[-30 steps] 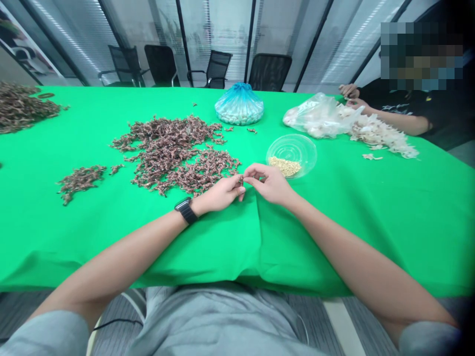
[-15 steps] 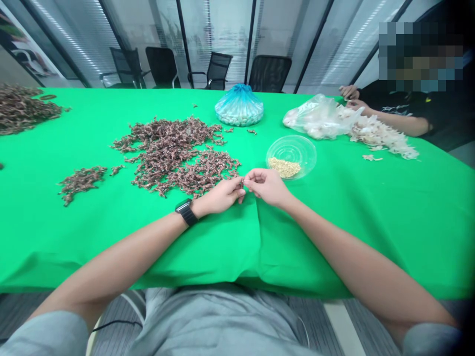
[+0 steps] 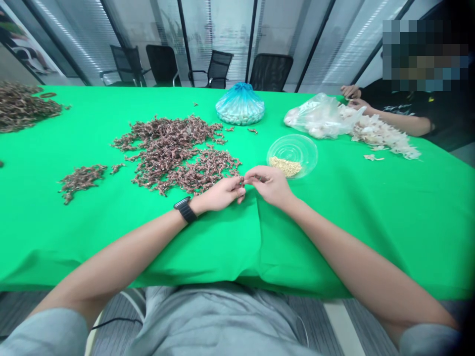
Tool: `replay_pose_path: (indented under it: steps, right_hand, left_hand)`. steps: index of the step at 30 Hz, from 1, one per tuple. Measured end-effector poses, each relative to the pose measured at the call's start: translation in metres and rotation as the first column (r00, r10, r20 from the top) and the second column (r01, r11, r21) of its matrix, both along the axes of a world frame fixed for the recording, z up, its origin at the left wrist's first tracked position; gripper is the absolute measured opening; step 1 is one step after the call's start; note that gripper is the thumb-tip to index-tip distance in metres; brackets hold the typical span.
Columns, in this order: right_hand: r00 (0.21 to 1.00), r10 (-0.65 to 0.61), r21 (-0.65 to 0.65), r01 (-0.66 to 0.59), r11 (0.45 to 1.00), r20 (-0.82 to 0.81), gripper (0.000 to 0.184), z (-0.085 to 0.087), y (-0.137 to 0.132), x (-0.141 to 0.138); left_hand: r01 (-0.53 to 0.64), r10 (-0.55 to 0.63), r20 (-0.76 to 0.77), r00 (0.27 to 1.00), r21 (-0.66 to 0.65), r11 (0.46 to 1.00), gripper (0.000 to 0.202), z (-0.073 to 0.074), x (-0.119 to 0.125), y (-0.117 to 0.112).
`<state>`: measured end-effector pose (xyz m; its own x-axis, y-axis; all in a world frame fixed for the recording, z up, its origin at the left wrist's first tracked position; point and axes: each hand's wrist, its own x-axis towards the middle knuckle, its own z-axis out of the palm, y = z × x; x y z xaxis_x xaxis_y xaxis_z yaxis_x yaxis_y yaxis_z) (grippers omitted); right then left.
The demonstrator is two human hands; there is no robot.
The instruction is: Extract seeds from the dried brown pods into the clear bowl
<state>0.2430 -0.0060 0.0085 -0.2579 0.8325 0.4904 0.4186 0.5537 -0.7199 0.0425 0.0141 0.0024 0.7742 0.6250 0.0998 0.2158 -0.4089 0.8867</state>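
Note:
My left hand [image 3: 221, 193] and my right hand [image 3: 267, 184] meet on the green tablecloth [image 3: 111, 237], fingertips pinched together on one small brown pod [image 3: 241, 181]. A black watch sits on my left wrist. Just beyond my left hand lies a wide heap of the same brown pods [image 3: 174, 151]. A clear plastic bowl [image 3: 293, 148] with pale seeds [image 3: 284, 166] in it stands right behind my right hand.
A smaller pod pile [image 3: 81, 178] lies to the left and another heap [image 3: 22, 104] at the far left. A blue bag [image 3: 240, 105] and a clear bag [image 3: 319, 116] sit further back. Another person's hands [image 3: 352, 96] work at pale husks [image 3: 382, 136] on the right. Office chairs stand behind the table.
Both hands stay together on the pod, with only slight finger movement. The view shifted a little.

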Motion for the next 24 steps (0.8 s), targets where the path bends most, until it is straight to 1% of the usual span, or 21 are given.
replay_pose_path:
  steps: [2,5,9,13,16,18,19,20,22,23,24]
  right_hand:
    - [0.996,0.002,0.095,-0.011,0.995,0.091,0.017,0.000,-0.001,0.002]
    - [0.985,-0.001,0.152,-0.025,0.988,0.170,0.018,-0.001,-0.002,0.002]
    - [0.979,-0.037,0.137,0.009,0.991,0.203,0.013,-0.002,-0.003,0.001]
    - [0.977,-0.012,0.070,-0.003,0.998,0.215,0.012,0.000,-0.004,0.000]
    - [0.993,0.017,-0.064,-0.010,0.998,0.116,0.011,0.003,-0.004,-0.001]
    - [1.000,0.010,-0.221,-0.009,0.975,0.002,0.014,0.005,-0.005,-0.003]
    - [0.999,-0.003,-0.315,-0.013,0.949,-0.052,0.017,0.007,-0.005,-0.003]
    - [0.995,-0.017,-0.411,-0.025,0.911,-0.099,0.020,0.008,-0.005,-0.004]
    - [0.984,-0.040,-0.567,-0.067,0.821,-0.174,0.028,0.011,-0.005,-0.003]
    - [0.978,-0.048,-0.611,-0.087,0.786,-0.201,0.032,0.011,-0.004,-0.003]
    - [0.974,-0.052,-0.629,-0.100,0.771,-0.220,0.035,0.011,-0.004,-0.003]
  left_hand:
    - [-0.002,0.002,0.003,1.000,-0.030,1.000,0.028,0.002,0.000,-0.001]
    - [-0.010,0.011,0.014,1.000,-0.067,0.998,0.031,0.003,0.000,-0.002]
    - [-0.016,0.024,0.057,0.998,-0.135,0.991,0.033,0.002,0.001,-0.001]
    - [-0.020,0.033,0.077,0.997,-0.159,0.987,0.031,0.001,0.000,0.000]
    - [-0.025,0.035,0.066,0.997,-0.141,0.990,0.028,0.000,0.000,0.000]
    - [-0.037,0.041,0.042,0.998,-0.086,0.996,0.024,0.000,0.001,-0.001]
    - [-0.044,0.045,0.026,0.999,-0.047,0.998,0.022,-0.001,0.001,-0.001]
    - [-0.049,0.049,0.011,0.999,-0.009,0.999,0.020,-0.001,0.001,-0.001]
    - [-0.052,0.052,-0.006,0.999,0.046,0.998,0.017,-0.003,0.001,-0.001]
    - [-0.049,0.049,-0.007,0.999,0.053,0.997,0.017,-0.003,0.001,-0.001]
    - [-0.047,0.048,-0.002,0.999,0.046,0.998,0.018,-0.003,0.001,-0.001]
